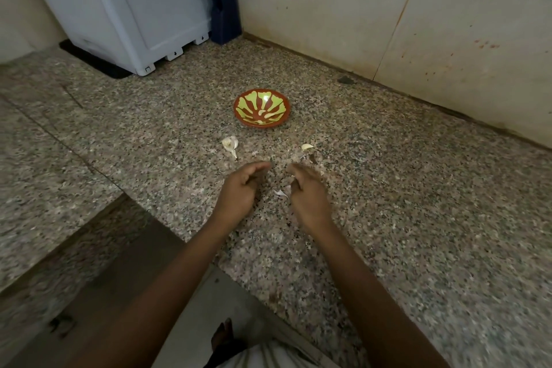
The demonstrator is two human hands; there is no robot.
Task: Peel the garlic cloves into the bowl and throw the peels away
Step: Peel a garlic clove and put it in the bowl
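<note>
A red bowl with a yellow-green pattern stands on the speckled counter, with a few peeled cloves in it. In front of it lie a partly broken garlic piece on the left and a single clove on the right. My left hand hovers nearer me, its fingers curled toward the thumb with nothing visible in them. My right hand is beside it, blurred and also curled. A white scrap of garlic peel shows at its fingertips, between the two hands.
A white appliance on a dark mat and a dark blue knife block stand at the back left corner. A tiled wall runs along the back right. The counter edge drops off at the lower left.
</note>
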